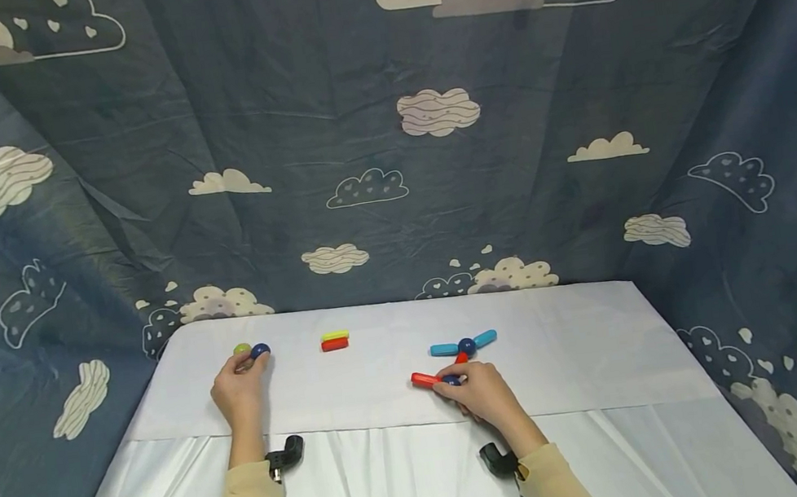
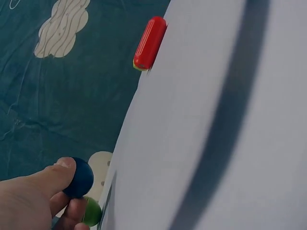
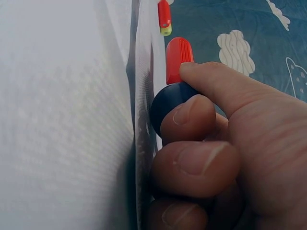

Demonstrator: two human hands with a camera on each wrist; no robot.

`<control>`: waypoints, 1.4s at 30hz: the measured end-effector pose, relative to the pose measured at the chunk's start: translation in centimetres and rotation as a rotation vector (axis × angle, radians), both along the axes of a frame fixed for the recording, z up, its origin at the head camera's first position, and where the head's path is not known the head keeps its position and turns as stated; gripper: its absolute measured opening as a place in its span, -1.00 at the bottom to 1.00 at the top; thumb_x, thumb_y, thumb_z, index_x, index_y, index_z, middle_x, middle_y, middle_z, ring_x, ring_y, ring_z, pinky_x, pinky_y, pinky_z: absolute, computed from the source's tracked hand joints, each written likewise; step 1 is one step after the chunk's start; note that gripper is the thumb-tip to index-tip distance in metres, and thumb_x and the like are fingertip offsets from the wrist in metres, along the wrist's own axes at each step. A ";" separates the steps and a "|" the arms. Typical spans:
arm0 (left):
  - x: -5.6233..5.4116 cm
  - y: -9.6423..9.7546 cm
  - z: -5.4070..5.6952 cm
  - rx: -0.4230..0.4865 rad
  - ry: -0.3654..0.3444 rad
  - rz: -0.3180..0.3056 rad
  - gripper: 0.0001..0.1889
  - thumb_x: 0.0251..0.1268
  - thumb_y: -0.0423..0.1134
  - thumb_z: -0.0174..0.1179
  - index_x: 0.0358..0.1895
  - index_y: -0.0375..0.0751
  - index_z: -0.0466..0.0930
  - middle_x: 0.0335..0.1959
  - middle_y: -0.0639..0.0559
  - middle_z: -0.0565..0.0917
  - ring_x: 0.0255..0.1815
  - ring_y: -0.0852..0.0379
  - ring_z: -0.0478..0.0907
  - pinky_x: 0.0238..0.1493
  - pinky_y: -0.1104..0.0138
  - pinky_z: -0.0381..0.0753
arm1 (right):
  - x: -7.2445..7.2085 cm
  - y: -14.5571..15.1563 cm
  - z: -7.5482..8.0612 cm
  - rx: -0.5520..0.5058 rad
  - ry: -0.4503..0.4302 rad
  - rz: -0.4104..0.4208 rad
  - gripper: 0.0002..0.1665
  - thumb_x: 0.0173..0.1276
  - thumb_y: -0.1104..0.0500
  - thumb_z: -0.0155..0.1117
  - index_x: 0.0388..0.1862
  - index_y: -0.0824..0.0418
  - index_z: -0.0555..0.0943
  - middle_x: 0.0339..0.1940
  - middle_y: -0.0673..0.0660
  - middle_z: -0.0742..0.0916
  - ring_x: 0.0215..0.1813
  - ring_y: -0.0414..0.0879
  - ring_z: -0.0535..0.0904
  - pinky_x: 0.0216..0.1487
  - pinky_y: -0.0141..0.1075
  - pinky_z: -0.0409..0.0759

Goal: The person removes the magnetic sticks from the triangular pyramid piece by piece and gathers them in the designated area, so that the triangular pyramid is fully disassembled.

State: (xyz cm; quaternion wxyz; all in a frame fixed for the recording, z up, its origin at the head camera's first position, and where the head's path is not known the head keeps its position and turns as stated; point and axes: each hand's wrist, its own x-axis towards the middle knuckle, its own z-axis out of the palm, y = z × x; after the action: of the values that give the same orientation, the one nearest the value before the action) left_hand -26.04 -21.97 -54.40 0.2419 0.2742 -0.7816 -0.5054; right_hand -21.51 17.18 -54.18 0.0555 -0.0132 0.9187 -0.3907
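My left hand (image 1: 238,394) pinches a dark blue ball (image 2: 81,178) between thumb and fingers at the table's left. A green ball (image 2: 92,212) sits right against those fingers, just beyond the blue one. In the right hand (image 1: 487,394), thumb and fingers grip another dark blue ball (image 3: 167,103) and the end of a red stick (image 3: 178,57) meeting it. Another red stick (image 1: 461,358), partly hidden by the fingers, runs from there to a third dark blue ball (image 1: 466,346). Two light blue sticks (image 1: 444,350) spread left and right from that ball.
A yellow stick (image 1: 335,335) and a red stick (image 1: 335,344) lie side by side between the hands, farther back on the white table (image 1: 566,360). Behind the table hangs a dark blue curtain (image 1: 367,227) with cloud prints.
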 end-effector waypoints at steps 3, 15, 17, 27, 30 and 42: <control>0.0 0.3 -0.4 -0.027 -0.010 0.013 -0.62 0.25 -0.15 0.52 0.06 -0.29 0.78 0.00 -0.30 0.82 0.00 -0.18 0.68 0.19 0.07 0.47 | 0.1 0.0 0.1 0.011 0.012 0.004 -0.65 0.36 -0.07 0.54 0.05 0.03 0.82 -0.80 -0.06 0.52 -0.77 -0.18 0.38 -0.68 -0.39 0.28; -0.3 1.3 -1.0 -0.116 -0.045 0.059 -0.65 0.30 -0.15 0.48 0.00 -0.35 0.76 -0.04 -0.34 0.80 0.06 -0.32 0.52 0.36 -0.09 0.25 | 0.2 0.0 0.1 0.003 0.003 -0.005 -0.66 0.37 -0.07 0.53 0.05 0.02 0.82 -0.79 -0.06 0.52 -0.77 -0.18 0.37 -0.68 -0.40 0.27; -0.3 1.3 -0.9 -0.108 -0.039 0.064 -0.65 0.30 -0.16 0.48 0.00 -0.37 0.76 -0.04 -0.36 0.80 0.08 -0.34 0.52 0.37 -0.10 0.25 | 0.1 0.0 0.0 -0.002 0.008 -0.003 -0.67 0.37 -0.06 0.53 0.04 0.02 0.82 -0.80 -0.06 0.52 -0.77 -0.18 0.36 -0.68 -0.40 0.26; -0.4 1.3 -0.6 -0.105 -0.008 0.111 -0.65 0.18 -0.20 0.56 -0.07 -0.39 0.78 -0.11 -0.36 0.81 0.07 -0.41 0.61 0.38 -0.08 0.32 | 0.2 0.0 0.0 0.002 0.004 -0.002 -0.64 0.36 -0.08 0.54 0.05 0.02 0.82 -0.79 -0.06 0.52 -0.77 -0.17 0.37 -0.67 -0.39 0.27; -0.5 1.2 -0.6 -0.112 0.004 0.121 -0.65 0.16 -0.20 0.58 -0.09 -0.39 0.79 -0.13 -0.36 0.82 0.06 -0.41 0.63 0.38 -0.08 0.34 | 0.1 -0.1 0.1 0.002 0.006 -0.004 -0.64 0.36 -0.08 0.53 0.05 0.02 0.82 -0.79 -0.06 0.52 -0.77 -0.17 0.37 -0.67 -0.39 0.27; -0.3 1.1 -0.6 -0.072 -0.005 0.127 -0.60 0.17 -0.17 0.58 -0.05 -0.41 0.77 -0.10 -0.37 0.81 0.11 -0.40 0.62 0.37 -0.07 0.36 | 0.1 -0.1 0.1 0.015 0.005 0.000 -0.65 0.36 -0.08 0.54 0.05 0.03 0.82 -0.80 -0.06 0.52 -0.77 -0.18 0.37 -0.67 -0.39 0.25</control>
State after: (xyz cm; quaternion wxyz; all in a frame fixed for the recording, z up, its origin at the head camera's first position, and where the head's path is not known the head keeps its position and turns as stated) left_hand -26.38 -20.84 -55.04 0.2811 0.3157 -0.7809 -0.4598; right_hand -21.41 17.08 -54.05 0.0532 -0.0138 0.9218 -0.3838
